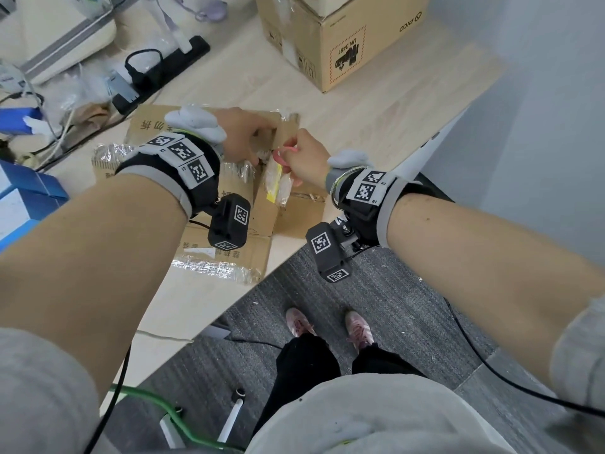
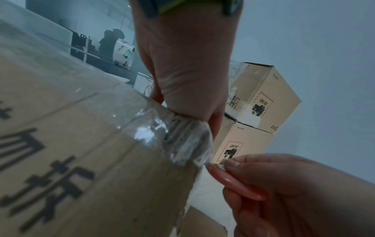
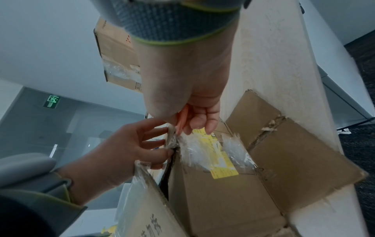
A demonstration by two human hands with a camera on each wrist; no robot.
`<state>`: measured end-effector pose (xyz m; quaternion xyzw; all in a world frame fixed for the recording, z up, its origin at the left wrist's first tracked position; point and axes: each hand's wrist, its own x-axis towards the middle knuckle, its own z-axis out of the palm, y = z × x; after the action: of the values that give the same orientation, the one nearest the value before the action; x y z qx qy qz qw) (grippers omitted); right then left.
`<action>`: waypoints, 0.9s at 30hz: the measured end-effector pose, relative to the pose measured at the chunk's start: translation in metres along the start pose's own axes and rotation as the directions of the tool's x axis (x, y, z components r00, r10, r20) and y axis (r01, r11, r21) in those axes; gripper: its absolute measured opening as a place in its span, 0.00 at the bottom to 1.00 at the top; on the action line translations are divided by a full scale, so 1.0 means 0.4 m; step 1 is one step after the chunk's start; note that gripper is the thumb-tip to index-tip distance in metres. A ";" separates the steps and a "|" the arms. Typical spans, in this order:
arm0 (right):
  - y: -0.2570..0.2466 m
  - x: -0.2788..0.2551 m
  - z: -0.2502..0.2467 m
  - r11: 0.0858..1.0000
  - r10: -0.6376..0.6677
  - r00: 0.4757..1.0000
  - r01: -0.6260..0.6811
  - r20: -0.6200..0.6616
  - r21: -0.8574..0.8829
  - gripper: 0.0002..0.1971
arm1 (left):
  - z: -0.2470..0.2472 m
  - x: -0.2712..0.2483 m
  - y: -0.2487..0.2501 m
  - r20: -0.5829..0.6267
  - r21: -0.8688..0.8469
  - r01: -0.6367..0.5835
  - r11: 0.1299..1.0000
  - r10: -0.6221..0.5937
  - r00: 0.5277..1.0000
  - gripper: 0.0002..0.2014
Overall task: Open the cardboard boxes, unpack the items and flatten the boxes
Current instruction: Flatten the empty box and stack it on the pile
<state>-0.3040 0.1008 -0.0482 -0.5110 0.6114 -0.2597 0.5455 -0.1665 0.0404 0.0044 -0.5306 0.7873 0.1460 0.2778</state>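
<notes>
Two bare hands meet over a cardboard box (image 1: 262, 204) that lies with its flaps spread on a pale table (image 1: 376, 126), close to the table's near edge. The left hand (image 1: 244, 136) has its fingers curled over the edge of one raised flap (image 2: 101, 160), pinching it where crumpled clear tape (image 2: 182, 141) is bunched along the cardboard. Just beside that pinch, nearly touching it, the right hand (image 1: 307, 155) is closed around a slim pink tool (image 3: 182, 118), its fingers wrapped round the handle; what kind of tool it is cannot be made out. The tool's tip sits at the taped corner, right against the left fingertips (image 3: 160, 142). Directly below the right hand, a yellow label (image 3: 219, 158) under wrinkled clear film lies on another flap of the same box. Black printed characters run across the flap the left hand grips.

Beyond both hands, farther across the table, stand two brown shipping boxes (image 2: 261, 99), one stacked on the other, each with a black-and-red hazard mark. To the left of the left hand lie a black power strip (image 1: 163, 73), tangled cables and blue cartons (image 1: 26, 194). Both wrists wear black bands with square coded markers. Below the hands, past the table edge, grey carpet (image 1: 409, 322) and pink shoes (image 1: 358, 327) show.
</notes>
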 end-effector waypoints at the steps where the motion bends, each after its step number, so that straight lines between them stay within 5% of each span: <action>1: -0.001 0.000 0.000 1.000 -0.002 1.000 0.002 -0.003 -0.020 0.03 | 0.000 0.000 0.001 -0.005 0.002 -0.002 1.000 0.002 1.000 0.39; 13: -0.008 -0.005 -0.017 0.999 0.005 0.995 -0.002 0.098 -0.035 0.02 | 0.001 -0.004 0.003 -0.026 0.016 0.014 1.000 -0.014 1.000 0.35; 21: -0.020 -0.036 0.009 0.979 -0.047 0.980 0.084 0.194 -0.184 0.11 | -0.013 -0.018 0.029 -0.103 -0.039 -0.005 0.999 0.001 0.995 0.29; 27: -0.004 -0.030 -0.065 0.982 -0.101 0.991 0.085 -0.092 -0.167 0.06 | -0.013 -0.019 0.037 -0.088 -0.099 0.069 0.993 -0.078 0.993 0.29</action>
<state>-0.3290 0.1048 -0.0351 -0.5683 0.6327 -0.2593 0.4578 -0.1795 0.0490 0.0122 -0.5783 0.7711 0.1488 0.2207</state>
